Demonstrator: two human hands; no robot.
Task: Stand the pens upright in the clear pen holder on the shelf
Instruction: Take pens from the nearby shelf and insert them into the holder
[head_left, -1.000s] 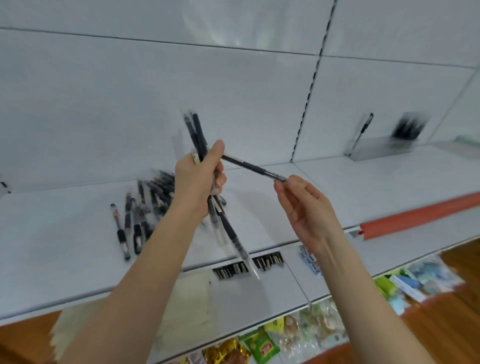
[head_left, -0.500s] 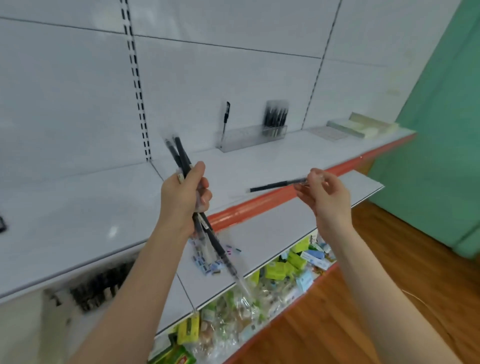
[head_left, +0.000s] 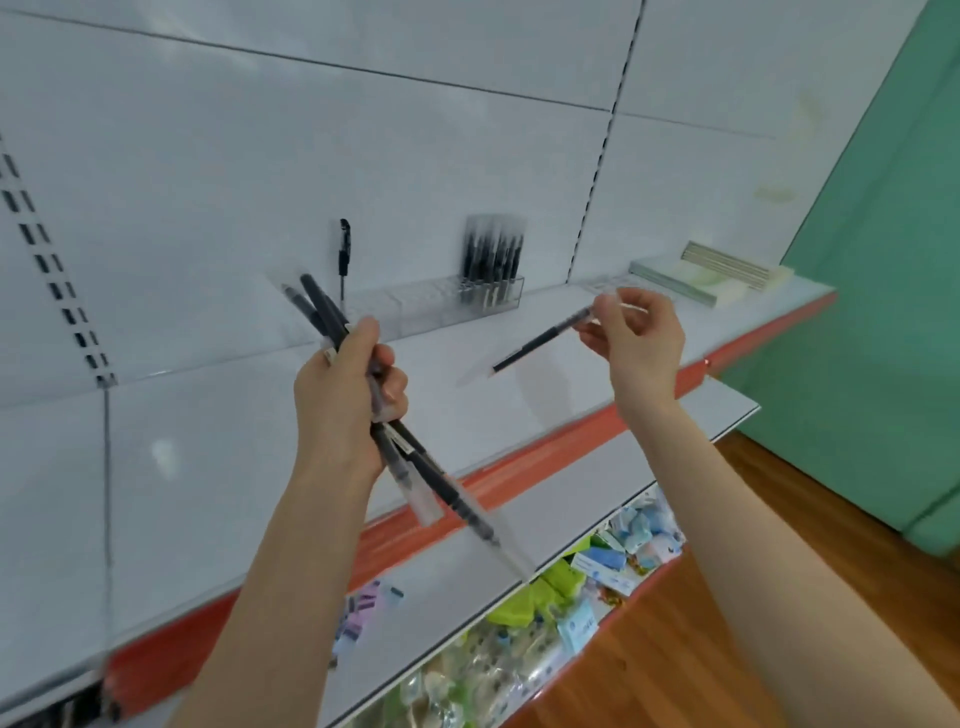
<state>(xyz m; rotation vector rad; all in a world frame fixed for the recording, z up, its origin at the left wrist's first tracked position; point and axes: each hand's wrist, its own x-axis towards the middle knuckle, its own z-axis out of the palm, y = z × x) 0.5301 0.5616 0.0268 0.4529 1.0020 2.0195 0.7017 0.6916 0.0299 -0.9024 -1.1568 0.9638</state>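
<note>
Right now the right hand (head_left: 636, 338) pinches a single pen (head_left: 540, 340) by its upper end, its long axis slanting down and away to the left of the grip, nearly level. Up and left of that grip, on the shelf (head_left: 467, 374), sits the clear pen holder (head_left: 441, 304), a cluster of pens (head_left: 491, 265) upright at its right end. The left hand (head_left: 348, 395), clenched round a bundle of pens (head_left: 395, 441), is farther off, so the single pen probably needs tipping vertical first.

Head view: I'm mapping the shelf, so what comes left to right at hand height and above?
Left hand with bundle of pens → lone standing pen → pens in clear holder → right hand → stacked notebooks.
</note>
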